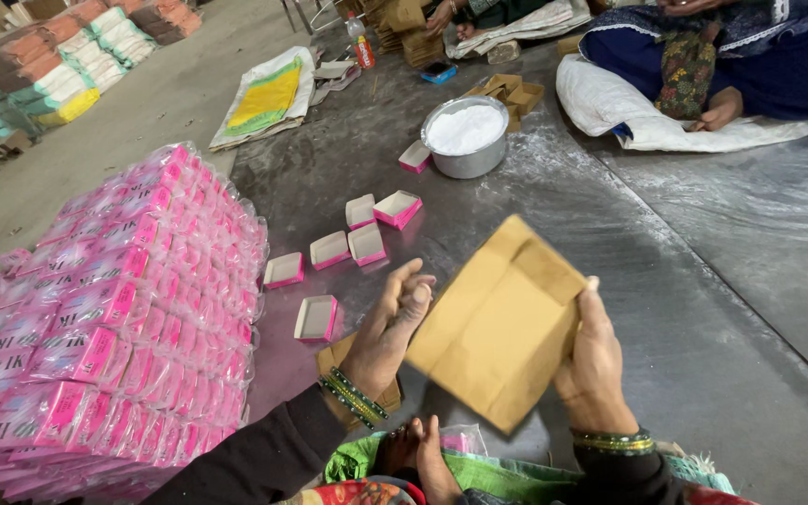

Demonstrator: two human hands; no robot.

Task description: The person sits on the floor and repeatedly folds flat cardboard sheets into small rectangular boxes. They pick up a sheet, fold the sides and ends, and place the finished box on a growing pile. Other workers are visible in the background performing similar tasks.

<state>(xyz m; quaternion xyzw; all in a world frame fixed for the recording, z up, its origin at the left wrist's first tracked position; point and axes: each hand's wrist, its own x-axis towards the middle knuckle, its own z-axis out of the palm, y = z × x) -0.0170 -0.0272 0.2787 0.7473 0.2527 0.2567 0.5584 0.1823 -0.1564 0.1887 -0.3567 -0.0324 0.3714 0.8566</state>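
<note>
Both my hands hold a flat brown cardboard box blank [497, 323] tilted in front of me. My left hand [390, 327] grips its left edge with the fingers curled up against it. My right hand [593, 360] grips its right edge, thumb on top. Bangles sit on both my wrists. Under my left hand lies another piece of brown cardboard [337, 355] on the grey floor sheet [703, 281].
Several small open pink boxes [348, 245] lie ahead of my hands. A big stack of wrapped pink packs [114, 327] stands at the left. A metal bowl of white powder [465, 136] sits further off, brown boxes behind it. Another person sits at the top right [731, 65].
</note>
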